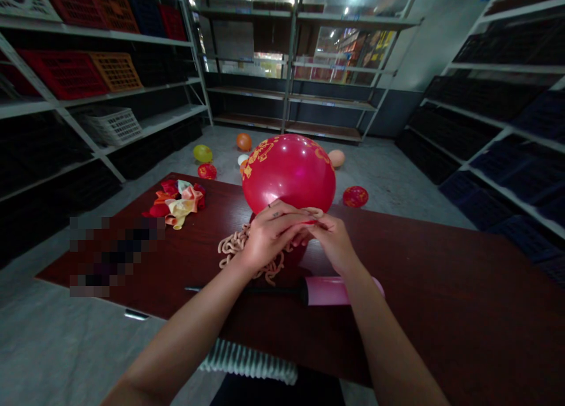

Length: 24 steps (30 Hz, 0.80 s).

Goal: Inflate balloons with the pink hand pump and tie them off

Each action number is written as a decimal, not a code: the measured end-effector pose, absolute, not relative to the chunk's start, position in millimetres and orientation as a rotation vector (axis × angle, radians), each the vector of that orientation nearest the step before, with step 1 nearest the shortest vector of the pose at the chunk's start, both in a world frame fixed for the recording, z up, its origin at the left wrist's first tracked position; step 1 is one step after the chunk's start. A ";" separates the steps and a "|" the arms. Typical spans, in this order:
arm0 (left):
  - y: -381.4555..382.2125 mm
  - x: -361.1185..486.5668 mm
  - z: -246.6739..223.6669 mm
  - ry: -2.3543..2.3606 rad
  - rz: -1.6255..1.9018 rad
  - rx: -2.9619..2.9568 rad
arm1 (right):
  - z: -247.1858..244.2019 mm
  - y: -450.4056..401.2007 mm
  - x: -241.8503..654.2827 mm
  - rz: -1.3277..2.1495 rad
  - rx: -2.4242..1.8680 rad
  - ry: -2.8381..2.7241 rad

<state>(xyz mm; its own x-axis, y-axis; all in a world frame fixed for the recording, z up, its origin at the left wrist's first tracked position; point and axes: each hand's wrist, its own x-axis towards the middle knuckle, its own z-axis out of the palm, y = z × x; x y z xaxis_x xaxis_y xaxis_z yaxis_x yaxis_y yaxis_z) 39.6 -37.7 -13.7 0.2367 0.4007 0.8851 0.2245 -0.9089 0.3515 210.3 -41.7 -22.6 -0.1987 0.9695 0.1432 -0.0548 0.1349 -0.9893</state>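
A large inflated red balloon (289, 170) with gold patterns rises just beyond my hands, above the dark brown table (410, 265). My left hand (276, 229) and my right hand (329, 235) meet at its near end, fingers closed around the red neck. A tan loop (312, 212) shows between the fingers; the fingertips partly hide it and the neck. Under and beside my left hand lies a tangle of tan rings or cords (233, 244). A pink and black hand pump (326, 290) rests on the table below my hands, partly behind my right forearm.
Deflated balloons (183, 200) are piled at the table's back left. Inflated balloons, among them an orange one (243, 141) and a red one (355, 196), lie on the floor beyond. Shelves with crates (66, 73) stand left, others right and behind. A blurred patch covers the table's left.
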 end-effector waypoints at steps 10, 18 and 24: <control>-36.3 36.0 -10.1 0.525 1.655 2.478 | -11.5 -49.4 220.0 1.569 -0.760 -1.350; -35.5 40.4 -7.7 0.652 1.749 2.117 | -2.7 -50.9 212.0 1.361 -0.792 -1.250; -28.5 48.0 -8.0 0.775 1.762 1.683 | -4.1 -54.3 207.4 1.342 -0.704 -1.270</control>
<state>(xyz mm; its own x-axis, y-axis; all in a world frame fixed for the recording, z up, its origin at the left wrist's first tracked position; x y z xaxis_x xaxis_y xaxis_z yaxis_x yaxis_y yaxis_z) 48.0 -28.5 -8.0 -0.0389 0.7463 0.6645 -0.0145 -0.6654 0.7464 207.4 -54.3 -4.1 -0.2182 0.9426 0.2526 -0.3043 0.1803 -0.9354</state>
